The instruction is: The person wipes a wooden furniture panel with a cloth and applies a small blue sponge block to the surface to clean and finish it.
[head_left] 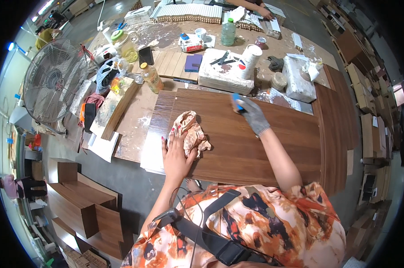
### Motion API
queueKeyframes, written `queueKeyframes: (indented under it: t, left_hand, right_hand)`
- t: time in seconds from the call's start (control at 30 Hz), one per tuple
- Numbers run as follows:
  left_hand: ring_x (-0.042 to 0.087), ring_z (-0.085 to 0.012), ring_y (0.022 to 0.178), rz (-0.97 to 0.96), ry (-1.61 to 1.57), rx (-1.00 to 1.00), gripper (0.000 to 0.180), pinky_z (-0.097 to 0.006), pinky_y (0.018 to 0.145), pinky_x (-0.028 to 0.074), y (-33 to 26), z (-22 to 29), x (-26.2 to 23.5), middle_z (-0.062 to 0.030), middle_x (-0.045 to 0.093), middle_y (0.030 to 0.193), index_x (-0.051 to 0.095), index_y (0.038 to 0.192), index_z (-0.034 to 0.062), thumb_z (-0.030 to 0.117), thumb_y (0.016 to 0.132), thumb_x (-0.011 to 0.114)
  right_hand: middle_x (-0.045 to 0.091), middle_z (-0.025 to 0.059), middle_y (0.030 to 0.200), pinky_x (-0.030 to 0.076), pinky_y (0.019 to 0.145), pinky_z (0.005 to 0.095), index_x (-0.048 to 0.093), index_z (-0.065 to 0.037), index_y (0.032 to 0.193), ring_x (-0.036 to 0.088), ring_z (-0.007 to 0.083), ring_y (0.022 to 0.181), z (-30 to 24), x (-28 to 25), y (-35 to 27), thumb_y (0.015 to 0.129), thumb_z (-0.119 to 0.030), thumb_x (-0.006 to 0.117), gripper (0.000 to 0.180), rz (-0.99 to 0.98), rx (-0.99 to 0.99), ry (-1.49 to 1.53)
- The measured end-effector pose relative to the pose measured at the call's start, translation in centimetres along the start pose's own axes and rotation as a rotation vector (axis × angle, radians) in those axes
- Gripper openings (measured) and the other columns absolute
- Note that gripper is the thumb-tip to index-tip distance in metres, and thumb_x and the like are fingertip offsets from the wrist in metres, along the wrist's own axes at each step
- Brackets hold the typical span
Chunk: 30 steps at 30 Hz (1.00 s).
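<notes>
While bottle (pixel 152 77) holds amber liquid, perhaps oil.

The near and right stretches of the wood panel (pixel 255 147) lie bare, open to a passing hand. A crumpled rag (pixel 191 131) sits at its left end. Just beyond the far edge, a white block (pixel 226 71) with a paper cup (pixel 251 56), a second block (pixel 298 80) and a bottle (pixel 152 78) crowd the surface (pixel 135 120).

An orange, white and black patterned top, black strap; grey glove on right hand (pixel 252 115).
</notes>
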<state>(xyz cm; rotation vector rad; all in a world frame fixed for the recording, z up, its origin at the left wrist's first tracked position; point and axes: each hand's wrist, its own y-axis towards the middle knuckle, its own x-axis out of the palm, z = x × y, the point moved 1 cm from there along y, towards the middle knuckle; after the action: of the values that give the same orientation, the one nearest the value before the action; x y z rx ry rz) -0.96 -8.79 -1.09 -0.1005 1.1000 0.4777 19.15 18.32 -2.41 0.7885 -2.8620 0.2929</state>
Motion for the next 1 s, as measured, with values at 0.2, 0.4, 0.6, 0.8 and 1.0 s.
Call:
queueKeyframes:
  t: [0.2,0.4,0.6,0.8,1.0]
  left_hand:
    - [0.043,-0.0384,0.147,-0.006,-0.106,-0.023,0.060,-0.050,0.127,0.023,0.5,0.5,-1.0,-0.0164,0.060,0.144,0.054,0.144,0.0098,0.033,0.091,0.072]
    - [0.046,-0.0329,0.146,-0.013,-0.100,-0.040,0.065,-0.048,0.127,0.024,0.5,0.3,-0.9,-0.0138,0.061,0.142,0.053,0.146,0.0151,0.039,0.089,0.073]
    - [0.046,-0.0349,0.145,-0.015,-0.133,-0.061,0.065,-0.049,0.127,0.024,0.3,0.1,-1.2,-0.0155,0.060,0.143,0.053,0.146,0.0143,0.037,0.089,0.072]
    - [0.045,-0.0356,0.146,-0.019,-0.143,-0.051,0.063,-0.050,0.127,0.025,0.4,-0.1,-1.2,-0.0173,0.059,0.145,0.054,0.146,0.0134,0.036,0.090,0.071]
    - [0.044,-0.0341,0.147,-0.021,-0.137,-0.057,0.064,-0.049,0.127,0.024,0.4,-0.1,-1.1,-0.0157,0.060,0.143,0.054,0.146,0.0139,0.037,0.089,0.073]
  right_hand:
    - [0.078,0.0140,0.102,0.054,0.089,0.0362,0.077,-0.002,0.117,0.072,0.0246,0.094,0.2,10.2,11.5,0.092,-0.034,0.077,0.040,-0.131,-0.252,-0.722]
    - [0.076,0.0212,0.111,0.054,0.095,0.0391,0.077,-0.004,0.116,0.073,0.0325,0.102,2.4,14.6,17.1,0.089,-0.033,0.079,0.040,-0.179,-0.197,-0.991]
    - [0.077,0.0216,0.101,0.056,0.090,0.0407,0.081,-0.004,0.103,0.074,0.0326,0.091,2.3,16.5,16.9,0.083,-0.035,0.083,0.037,-0.248,-0.187,-1.001]
    - [0.076,0.0228,0.097,0.056,0.089,0.0410,0.081,-0.003,0.102,0.073,0.0339,0.088,2.4,15.6,16.7,0.084,-0.032,0.081,0.034,-0.216,-0.260,-1.092]
    - [0.076,0.0228,0.099,0.056,0.091,0.0414,0.081,-0.003,0.101,0.073,0.0351,0.091,1.4,16.6,15.7,0.083,-0.030,0.081,0.032,-0.179,-0.214,-1.086]
